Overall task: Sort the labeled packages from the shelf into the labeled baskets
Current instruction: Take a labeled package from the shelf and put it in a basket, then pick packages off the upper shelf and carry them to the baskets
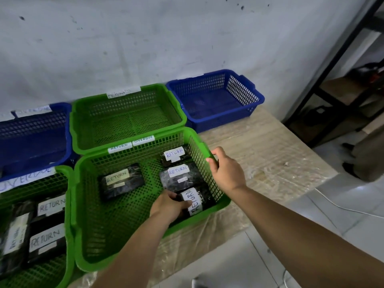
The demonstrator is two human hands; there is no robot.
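Package (192, 199) gripped at basket (145, 254) corner; right hand (225, 170) holds rim.

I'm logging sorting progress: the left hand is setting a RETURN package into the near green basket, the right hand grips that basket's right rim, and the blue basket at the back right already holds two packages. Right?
Not quite. The head view shows the blue basket at the back right holding no packages. The rest stands: the left hand holds a RETURN package in the near green basket, and the right hand grips its right rim.

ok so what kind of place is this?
Probably a small parcel or returns sorting station, not a home. Plastic baskets taped with RETURN and OVERDUE labels sit on a table against a bare wall, holding black wrapped packages labeled RETURN; a metal shelf stands at right.
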